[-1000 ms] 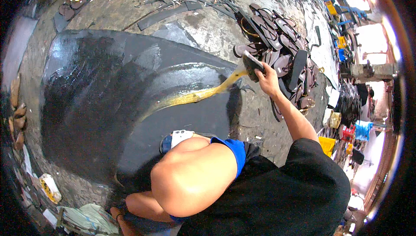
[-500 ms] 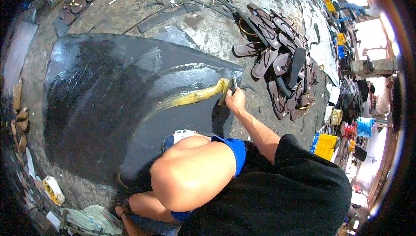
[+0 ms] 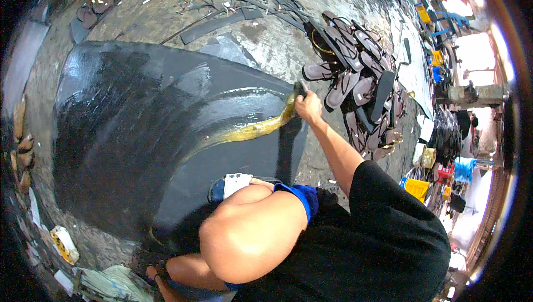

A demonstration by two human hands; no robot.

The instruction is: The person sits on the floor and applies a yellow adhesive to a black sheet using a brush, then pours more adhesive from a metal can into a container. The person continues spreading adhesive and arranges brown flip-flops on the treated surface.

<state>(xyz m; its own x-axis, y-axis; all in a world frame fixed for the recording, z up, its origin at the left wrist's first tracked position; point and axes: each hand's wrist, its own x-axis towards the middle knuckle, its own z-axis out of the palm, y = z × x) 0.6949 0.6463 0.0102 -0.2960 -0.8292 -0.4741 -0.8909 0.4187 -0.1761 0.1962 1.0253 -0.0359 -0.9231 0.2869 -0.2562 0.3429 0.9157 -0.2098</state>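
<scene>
My right hand is closed round a flat dark spreader at the right edge of a large black sheet. Much of the spreader is covered by the fingers. A thick yellow ridge of glue trails left from it in a curve. Beyond that ridge the sheet is wet and shiny; the part nearer me looks matt. Low on the left, what seems to be my left hand, with a dark band at the wrist, shows past my bent leg. Its fingers are too shadowed to make out.
A heap of grey flip-flops lies right of the sheet. More dark sandals line the far left. Rubber offcuts litter the far floor. My slipper with a white spotted strap rests on the sheet's near side. Yellow crates stand at right.
My right hand has moved a little away from me and to the right with the spreader. The near end of the glue ridge has followed it toward the sheet's far right corner.
</scene>
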